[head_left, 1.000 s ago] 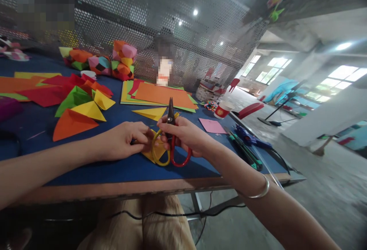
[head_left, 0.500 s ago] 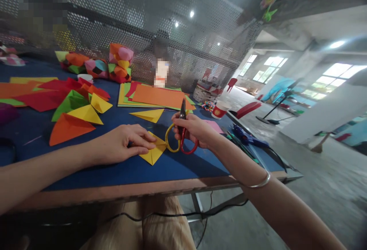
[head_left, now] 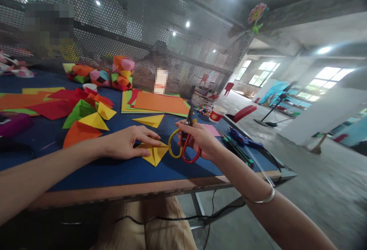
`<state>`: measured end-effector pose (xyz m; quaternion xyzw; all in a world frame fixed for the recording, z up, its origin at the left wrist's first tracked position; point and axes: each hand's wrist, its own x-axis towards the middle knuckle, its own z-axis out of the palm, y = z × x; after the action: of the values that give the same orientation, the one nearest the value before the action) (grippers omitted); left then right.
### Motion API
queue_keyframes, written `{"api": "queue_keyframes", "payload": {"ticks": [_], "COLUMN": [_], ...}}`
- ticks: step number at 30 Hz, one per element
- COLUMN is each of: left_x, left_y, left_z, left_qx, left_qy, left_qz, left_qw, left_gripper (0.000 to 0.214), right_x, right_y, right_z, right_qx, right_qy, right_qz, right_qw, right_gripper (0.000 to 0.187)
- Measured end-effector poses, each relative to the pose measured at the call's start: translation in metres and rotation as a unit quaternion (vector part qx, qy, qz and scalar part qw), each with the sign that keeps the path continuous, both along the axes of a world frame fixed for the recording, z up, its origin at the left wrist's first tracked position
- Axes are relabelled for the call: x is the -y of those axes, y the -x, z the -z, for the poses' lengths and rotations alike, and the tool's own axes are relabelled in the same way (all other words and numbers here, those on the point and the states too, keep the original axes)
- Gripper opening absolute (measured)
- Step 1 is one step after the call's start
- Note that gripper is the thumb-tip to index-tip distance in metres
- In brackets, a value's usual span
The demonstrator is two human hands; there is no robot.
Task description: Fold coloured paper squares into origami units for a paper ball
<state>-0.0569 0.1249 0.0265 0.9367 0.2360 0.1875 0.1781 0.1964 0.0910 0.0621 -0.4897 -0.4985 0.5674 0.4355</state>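
Observation:
My right hand (head_left: 197,137) is closed around a pair of scissors (head_left: 187,139) with one yellow and one red handle loop; their dark blades look together and point up and away. My left hand (head_left: 136,143) rests on a folded yellow paper (head_left: 155,157) on the blue tabletop, its thumb and fingers apart and touching the sheet. The yellow loop is close to the paper's right corner. Just beyond lies a flat yellow paper triangle (head_left: 151,120). Folded pieces in orange (head_left: 78,134), yellow (head_left: 93,121) and green (head_left: 77,113) sit past my left forearm.
A stack of coloured paper (head_left: 160,103) lies at the back, near paper balls (head_left: 123,72). To the right are a paper cup (head_left: 218,114), a pink sheet (head_left: 211,130), cutters (head_left: 237,150) and a blue glue gun (head_left: 243,138). A mesh partition (head_left: 126,24) stands behind.
The left thumb and fingers have spread wider on the yellow paper. The scissors stay in the right hand, nearly unmoved. The camera view has shifted slightly.

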Motion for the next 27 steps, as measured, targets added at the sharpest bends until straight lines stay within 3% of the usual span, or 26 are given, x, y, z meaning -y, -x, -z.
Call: {"api": "queue_keyframes", "payload": {"ticks": [7,13,21,27], "left_x": [0.003,0.002,-0.006,0.002], "left_y": [-0.003,-0.016,-0.027,-0.026], "left_z": [0.001,0.002,-0.008,-0.012], "left_qx": [0.001,-0.009,-0.058,-0.078], "left_qy": [-0.008,-0.010,-0.008,-0.031], "left_qz": [-0.013,-0.035,-0.054,-0.124], "left_qw": [1.000,0.999,0.997,0.989], "left_gripper": [0.027,0.053,0.062,0.046], "right_x": [-0.003,-0.006,-0.010,-0.012], "right_y": [0.001,0.008,0.011,0.010], "right_z": [0.003,0.000,0.002,0.001], "right_qx": [-0.005,-0.005,-0.016,-0.044], "right_qy": [-0.002,-0.002,-0.008,-0.014], "right_qz": [-0.003,-0.002,-0.006,-0.010], "right_qw": [1.000,1.000,1.000,0.999], "right_gripper": [0.019,0.012,0.009,0.018]}}
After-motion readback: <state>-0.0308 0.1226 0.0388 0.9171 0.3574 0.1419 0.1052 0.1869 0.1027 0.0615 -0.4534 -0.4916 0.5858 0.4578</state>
